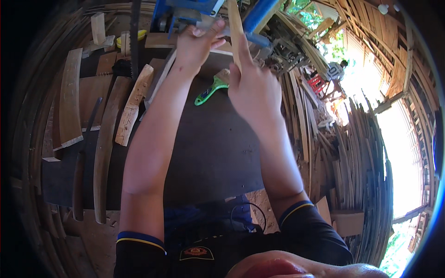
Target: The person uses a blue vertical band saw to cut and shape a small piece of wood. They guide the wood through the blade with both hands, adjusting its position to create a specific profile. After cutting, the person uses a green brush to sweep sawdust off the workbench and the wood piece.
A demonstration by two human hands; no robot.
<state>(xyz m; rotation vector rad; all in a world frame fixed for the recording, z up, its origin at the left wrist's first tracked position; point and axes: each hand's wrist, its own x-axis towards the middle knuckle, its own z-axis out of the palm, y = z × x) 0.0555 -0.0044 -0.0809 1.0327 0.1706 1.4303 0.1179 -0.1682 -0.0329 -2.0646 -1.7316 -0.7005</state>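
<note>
My left hand (197, 46) reaches up to a blue metal machine (162, 11) at the top, its fingers curled at a metal part; what they grip is unclear. My right hand (255, 88) is closed on an upright pale wooden piece (236, 25) beside the machine's blue tube (257, 14). Below and between my hands, a green-handled brush (206, 95) lies on the dark worktable (208, 148).
Several wooden strips (69, 102), a long dark-handled tool (79, 185) and a vertical saw blade (134, 41) are on the left. Stacked timber (357, 162) lines the right. Beyond it, another person (336, 69) sits by a red crate (316, 83).
</note>
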